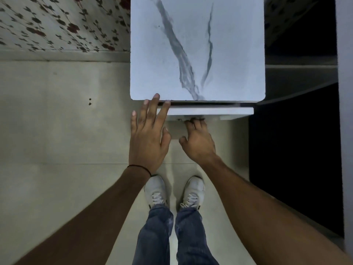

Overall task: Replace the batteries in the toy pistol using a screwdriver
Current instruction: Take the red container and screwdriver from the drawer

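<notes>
The pale tiled floor (57, 121) is spreading beneath one square surface (191, 35), smooth white with grey marble veins and rounded corners. One white drawer (219, 111) is sticking out slightly on its near side. The left grip (148, 136) is lying wide open, straight fingers touching the surface's near edge. The right grip (198, 142) is hooking curled fingers under the drawer front. The toy pistol is not showing anywhere.

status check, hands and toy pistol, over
Left hand flat on tabletop edge. Right hand hooked under drawer front, barely open. No pistol or screwdriver in view.
</notes>
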